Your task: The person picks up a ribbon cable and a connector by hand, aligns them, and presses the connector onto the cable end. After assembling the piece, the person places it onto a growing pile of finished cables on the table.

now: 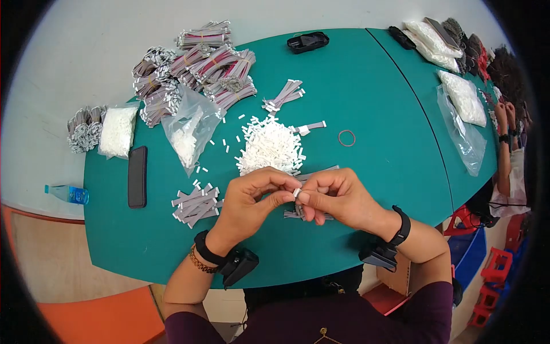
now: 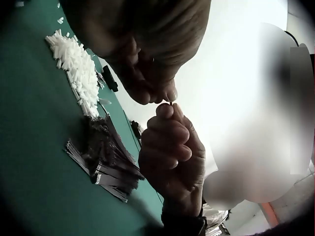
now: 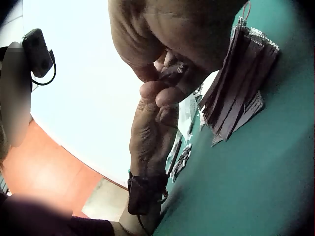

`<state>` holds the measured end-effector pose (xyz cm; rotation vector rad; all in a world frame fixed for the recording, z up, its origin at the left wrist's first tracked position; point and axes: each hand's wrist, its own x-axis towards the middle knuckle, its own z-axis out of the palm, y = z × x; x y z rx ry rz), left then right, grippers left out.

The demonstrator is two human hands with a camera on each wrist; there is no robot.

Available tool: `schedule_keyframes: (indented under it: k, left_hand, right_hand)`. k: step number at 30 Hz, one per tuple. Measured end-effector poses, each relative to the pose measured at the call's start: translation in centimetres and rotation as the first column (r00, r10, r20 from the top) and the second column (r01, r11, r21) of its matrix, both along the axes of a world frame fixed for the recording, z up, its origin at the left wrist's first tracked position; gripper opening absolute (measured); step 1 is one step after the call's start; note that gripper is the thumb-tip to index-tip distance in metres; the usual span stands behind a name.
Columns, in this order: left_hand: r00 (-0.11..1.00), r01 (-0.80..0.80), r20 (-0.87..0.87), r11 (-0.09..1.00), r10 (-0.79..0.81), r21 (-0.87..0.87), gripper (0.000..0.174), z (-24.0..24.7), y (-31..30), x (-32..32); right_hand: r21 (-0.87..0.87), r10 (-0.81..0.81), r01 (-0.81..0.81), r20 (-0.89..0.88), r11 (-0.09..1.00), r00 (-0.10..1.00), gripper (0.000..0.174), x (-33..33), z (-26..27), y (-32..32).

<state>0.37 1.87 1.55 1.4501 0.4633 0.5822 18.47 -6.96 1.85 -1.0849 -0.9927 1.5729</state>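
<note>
In the head view my left hand (image 1: 249,200) and right hand (image 1: 344,198) meet fingertip to fingertip over the table. Between them is a small white connector housing (image 1: 297,193), pinched by the left thumb and forefinger. A short grey ribbon cable (image 3: 172,72) lies within the curled fingers of my right hand, whose thumb and forefinger pinch at the same spot. Just beyond the hands is a heap of loose white housings (image 1: 269,146). Partly hidden under the right hand lies a bundle of grey cables (image 2: 110,162) with metal-tipped ends.
Left of the hands lies a pile of cables with white ends (image 1: 196,205). A phone (image 1: 137,176), an open plastic bag (image 1: 189,132) and a packed bag of white pieces (image 1: 118,131) sit further left. Cable bundles (image 1: 212,63) are stacked behind. A red rubber band (image 1: 346,138) lies to the right.
</note>
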Motion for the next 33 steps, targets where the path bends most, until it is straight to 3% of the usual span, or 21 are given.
schedule_keyframes:
  k: [10,19,26,33]
  left_hand:
    - [0.998,0.06,0.017,0.998,-0.06,0.002,0.016,0.0,0.1,-0.2]
    - [0.995,0.081,0.05,0.99,-0.087,0.12,0.016,0.2,0.1,0.0]
    - [0.992,0.073,0.103,0.996,-0.067,-0.06,0.018,-0.3,0.2,0.2]
    - [0.995,0.032,0.102,0.995,-0.023,-0.089,0.022,-0.7,1.4,-0.4]
  right_hand:
    - [0.027,0.014,-0.013,-0.04,1.0,0.999,0.015,-0.1,-0.3,-0.4]
    - [0.009,0.019,-0.018,-0.101,1.0,0.995,0.017,-0.3,-0.1,-0.5]
    - [-0.002,0.007,-0.008,-0.166,1.0,0.986,0.017,-0.3,-0.2,-0.1]
    - [0.015,-0.033,0.032,0.07,0.999,0.997,0.015,0.4,0.8,0.3]
